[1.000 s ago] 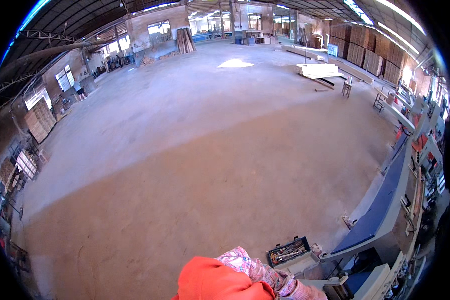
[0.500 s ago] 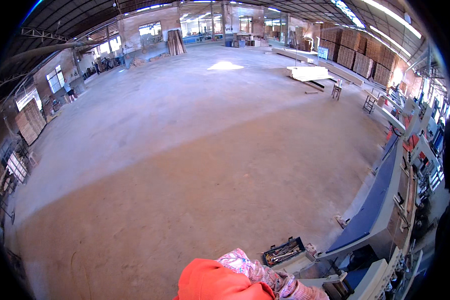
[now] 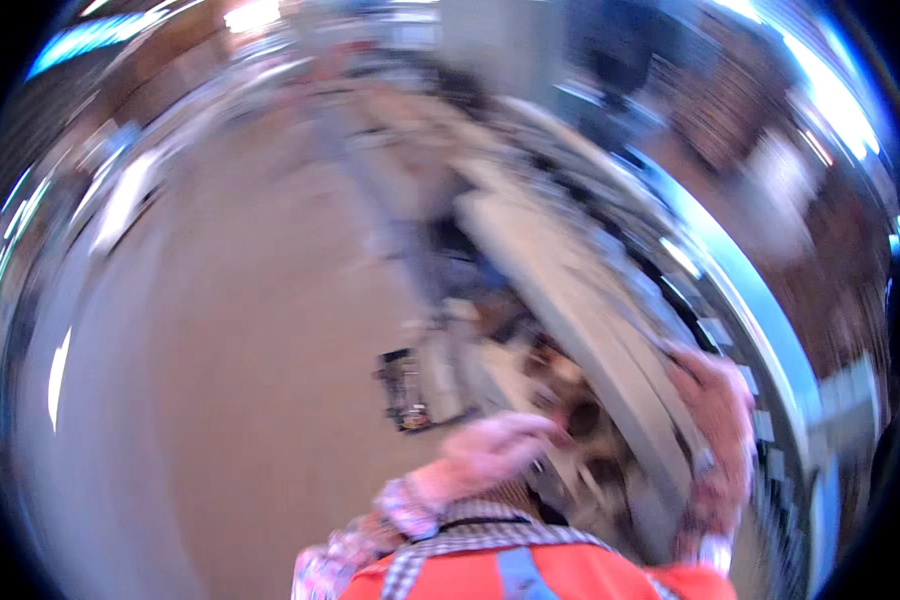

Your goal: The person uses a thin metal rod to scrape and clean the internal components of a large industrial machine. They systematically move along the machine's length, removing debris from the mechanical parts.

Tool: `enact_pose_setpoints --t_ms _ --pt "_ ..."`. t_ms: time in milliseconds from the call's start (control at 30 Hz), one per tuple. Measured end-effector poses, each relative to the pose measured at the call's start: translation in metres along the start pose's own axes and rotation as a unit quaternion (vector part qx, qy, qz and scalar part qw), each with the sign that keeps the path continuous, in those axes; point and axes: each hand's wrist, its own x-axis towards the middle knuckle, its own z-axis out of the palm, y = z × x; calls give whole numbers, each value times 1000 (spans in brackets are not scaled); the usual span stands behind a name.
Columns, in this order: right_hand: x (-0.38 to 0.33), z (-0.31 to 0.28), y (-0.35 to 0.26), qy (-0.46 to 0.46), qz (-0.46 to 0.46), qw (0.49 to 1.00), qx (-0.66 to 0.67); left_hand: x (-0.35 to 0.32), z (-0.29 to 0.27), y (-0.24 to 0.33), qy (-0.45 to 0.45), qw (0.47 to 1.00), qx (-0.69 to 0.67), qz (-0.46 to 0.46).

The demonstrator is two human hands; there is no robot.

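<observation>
My left hand (image 3: 498,446) reaches from a patterned sleeve in front of my red garment. Its fingers stretch to the right, blurred, and I see nothing held in them. My right hand (image 3: 715,415) is farther right, beside the long pale edge of a machine (image 3: 580,330). Motion smears its fingers, so I cannot tell whether they touch or grip that edge. Between the two hands lies a jumble of brownish, dark machine parts (image 3: 570,385), too blurred to name.
A dark open toolbox (image 3: 406,392) with tools in it is to the left of the machine, near my left hand. Concrete floor (image 3: 270,330) spreads to the left. A long light-blue rail (image 3: 740,265) curves along the machine's right side.
My view has swung right, from the wide hall floor to the machine, and is now heavily blurred. Both hands have come into view. The toolbox now appears farther left and higher.
</observation>
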Motion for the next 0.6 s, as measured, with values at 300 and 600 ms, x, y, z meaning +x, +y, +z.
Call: enact_pose_setpoints --t_ms 300,600 --pt "-189 -42 66 32 168 985 1 10 36 -2 -97 964 -96 -229" --pt "-217 -51 53 58 327 912 -243 69 44 -1 -225 964 -41 -134"
